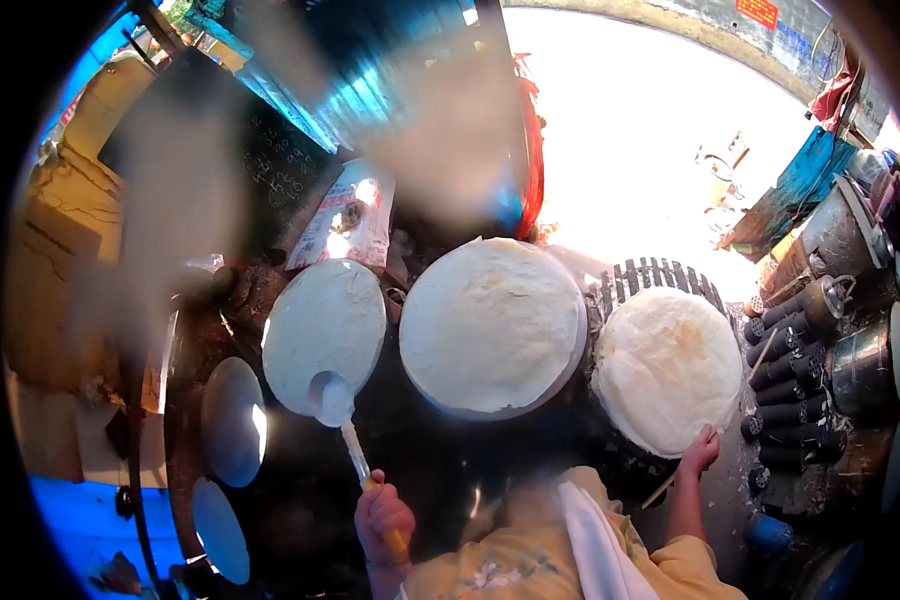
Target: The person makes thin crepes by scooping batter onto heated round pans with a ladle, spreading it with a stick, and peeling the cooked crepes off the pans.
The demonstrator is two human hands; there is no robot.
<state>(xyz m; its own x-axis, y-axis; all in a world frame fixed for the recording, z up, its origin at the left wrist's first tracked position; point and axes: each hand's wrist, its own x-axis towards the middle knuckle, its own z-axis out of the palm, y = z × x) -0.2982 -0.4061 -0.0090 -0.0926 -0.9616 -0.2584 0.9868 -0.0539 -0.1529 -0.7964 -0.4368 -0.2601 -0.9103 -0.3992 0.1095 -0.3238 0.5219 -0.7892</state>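
Observation:
My left hand (383, 517) is closed round the yellowish handle of a ladle (355, 450). The ladle's bowl rests at or just above the near edge of a round sheet of white batter (324, 325) on the left. My right hand (701, 453) is closed at the lower right edge of a round flatbread (670, 365) with light brown patches. A thin wooden stick (658, 491) runs up into that hand; its far end is hidden. Between the two lies a larger pale round flatbread (492, 325) on a round griddle (575, 372), with neither hand touching it.
Two round metal discs, an upper one (233, 420) and a lower one (220, 530), stand at the left. Dark cylindrical briquettes (792, 385) are stacked at the right, near metal pots (863, 358). A printed sack (345, 220) lies behind the left round. Blurred smears cover the upper left view.

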